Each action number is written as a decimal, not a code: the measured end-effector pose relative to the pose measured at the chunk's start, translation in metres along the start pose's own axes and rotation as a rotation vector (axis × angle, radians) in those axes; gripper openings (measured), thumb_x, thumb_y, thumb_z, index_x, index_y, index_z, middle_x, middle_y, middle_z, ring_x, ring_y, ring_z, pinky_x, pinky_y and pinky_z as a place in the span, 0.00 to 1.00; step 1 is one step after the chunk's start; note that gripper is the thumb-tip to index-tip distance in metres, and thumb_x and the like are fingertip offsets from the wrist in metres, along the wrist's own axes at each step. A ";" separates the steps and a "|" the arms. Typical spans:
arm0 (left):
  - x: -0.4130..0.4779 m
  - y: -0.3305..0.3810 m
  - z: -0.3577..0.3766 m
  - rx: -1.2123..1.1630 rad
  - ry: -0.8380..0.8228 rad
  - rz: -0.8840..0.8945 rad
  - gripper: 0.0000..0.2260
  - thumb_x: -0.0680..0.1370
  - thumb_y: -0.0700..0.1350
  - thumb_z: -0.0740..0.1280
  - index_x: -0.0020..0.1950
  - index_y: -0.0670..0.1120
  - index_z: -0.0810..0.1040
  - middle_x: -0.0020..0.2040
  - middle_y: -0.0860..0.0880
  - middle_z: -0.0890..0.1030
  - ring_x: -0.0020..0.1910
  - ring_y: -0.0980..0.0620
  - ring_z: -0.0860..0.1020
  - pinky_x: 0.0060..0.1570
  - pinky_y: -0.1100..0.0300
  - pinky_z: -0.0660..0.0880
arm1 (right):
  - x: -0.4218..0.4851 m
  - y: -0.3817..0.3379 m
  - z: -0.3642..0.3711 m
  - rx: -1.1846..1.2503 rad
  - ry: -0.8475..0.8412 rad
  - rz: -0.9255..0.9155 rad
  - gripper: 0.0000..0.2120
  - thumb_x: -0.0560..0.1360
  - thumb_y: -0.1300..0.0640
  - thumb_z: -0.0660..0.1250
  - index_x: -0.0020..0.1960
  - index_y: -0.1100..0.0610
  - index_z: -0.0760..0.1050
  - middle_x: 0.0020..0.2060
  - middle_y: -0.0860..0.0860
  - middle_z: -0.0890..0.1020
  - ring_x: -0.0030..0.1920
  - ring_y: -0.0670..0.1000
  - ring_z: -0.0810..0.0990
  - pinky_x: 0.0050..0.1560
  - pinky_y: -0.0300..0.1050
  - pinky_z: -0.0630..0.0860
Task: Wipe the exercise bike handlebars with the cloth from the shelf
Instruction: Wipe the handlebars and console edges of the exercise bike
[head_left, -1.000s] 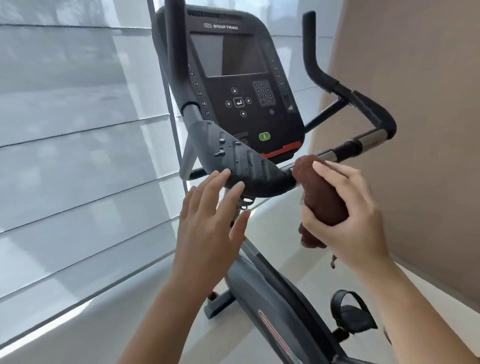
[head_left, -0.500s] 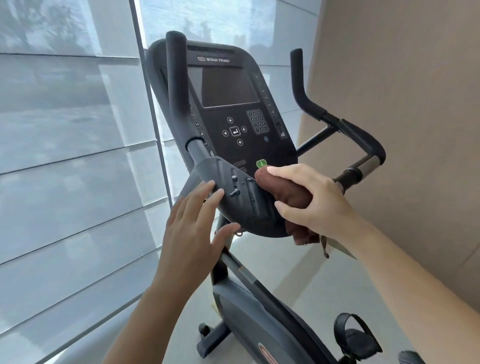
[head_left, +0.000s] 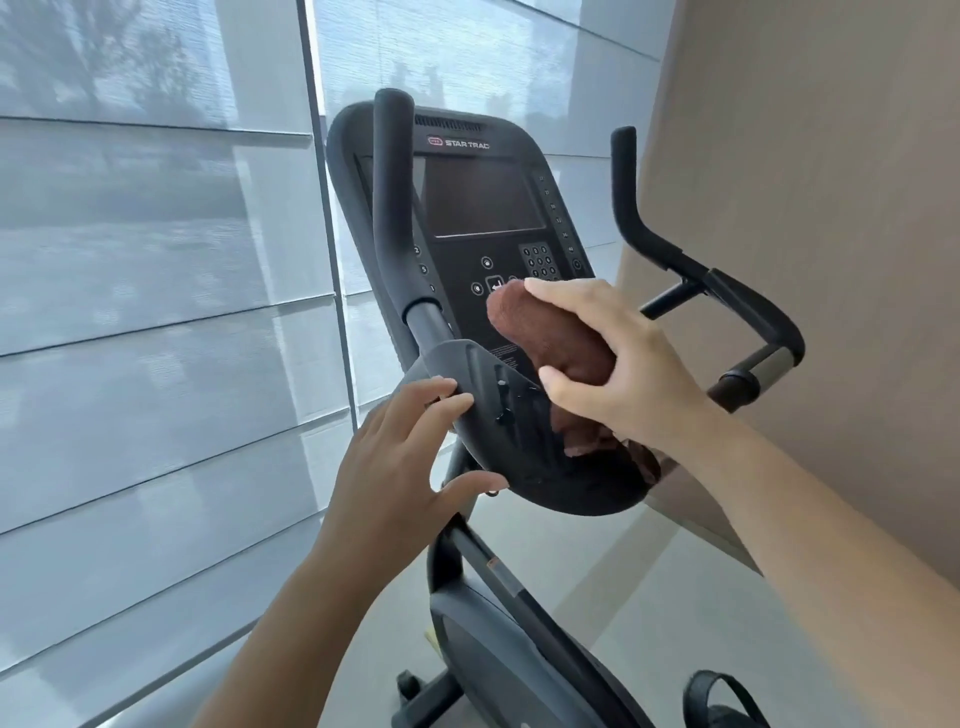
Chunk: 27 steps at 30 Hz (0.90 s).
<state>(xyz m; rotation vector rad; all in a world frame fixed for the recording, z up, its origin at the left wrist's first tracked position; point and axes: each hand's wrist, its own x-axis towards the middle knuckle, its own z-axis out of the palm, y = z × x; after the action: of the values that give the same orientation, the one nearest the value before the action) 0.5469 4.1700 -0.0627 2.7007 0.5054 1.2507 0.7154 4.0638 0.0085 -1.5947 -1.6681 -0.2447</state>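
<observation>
My right hand (head_left: 618, 364) grips the brown cloth (head_left: 550, 332) against the bike console (head_left: 483, 197), just above the handlebar pad (head_left: 519, 441); my left hand (head_left: 400, 452) rests open on the pad's left edge

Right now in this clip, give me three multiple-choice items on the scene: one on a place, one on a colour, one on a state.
1. Where is the cloth?
A. on the floor
B. against the console
C. draped over the pedal

2. What colour is the cloth?
A. brown
B. white
C. blue

3. What is the left hand doing?
A. clenched in a fist
B. gripping the upright bar
C. open, fingers at the edge of the black tray

Key: 1 B, the right hand holds it to the panel below the keypad. 2 A, it is reddish brown. 3 C, its fingers are spread at the tray's edge.
</observation>
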 end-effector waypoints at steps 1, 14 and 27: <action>0.001 -0.002 -0.002 0.016 -0.009 -0.002 0.31 0.67 0.63 0.65 0.58 0.40 0.76 0.59 0.43 0.76 0.55 0.41 0.77 0.53 0.51 0.72 | 0.009 0.000 0.007 0.017 -0.092 0.009 0.27 0.70 0.61 0.69 0.67 0.51 0.68 0.63 0.48 0.72 0.61 0.42 0.69 0.62 0.31 0.65; 0.005 -0.008 0.002 -0.061 -0.021 -0.026 0.31 0.65 0.56 0.69 0.60 0.37 0.76 0.61 0.42 0.76 0.63 0.43 0.73 0.58 0.52 0.69 | -0.023 0.005 0.002 -0.001 -0.195 0.023 0.22 0.68 0.61 0.67 0.60 0.48 0.75 0.58 0.44 0.74 0.59 0.39 0.72 0.58 0.26 0.64; 0.003 -0.009 0.000 -0.006 -0.056 -0.002 0.31 0.66 0.56 0.68 0.61 0.37 0.75 0.61 0.42 0.76 0.62 0.42 0.73 0.58 0.50 0.69 | 0.037 0.010 0.030 0.124 -0.217 0.107 0.24 0.71 0.60 0.68 0.65 0.45 0.71 0.60 0.46 0.74 0.59 0.41 0.71 0.60 0.29 0.65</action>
<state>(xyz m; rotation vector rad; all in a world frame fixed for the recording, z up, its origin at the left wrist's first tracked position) 0.5470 4.1796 -0.0628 2.7211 0.4962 1.1708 0.7168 4.1125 0.0092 -1.6568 -1.7164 0.0888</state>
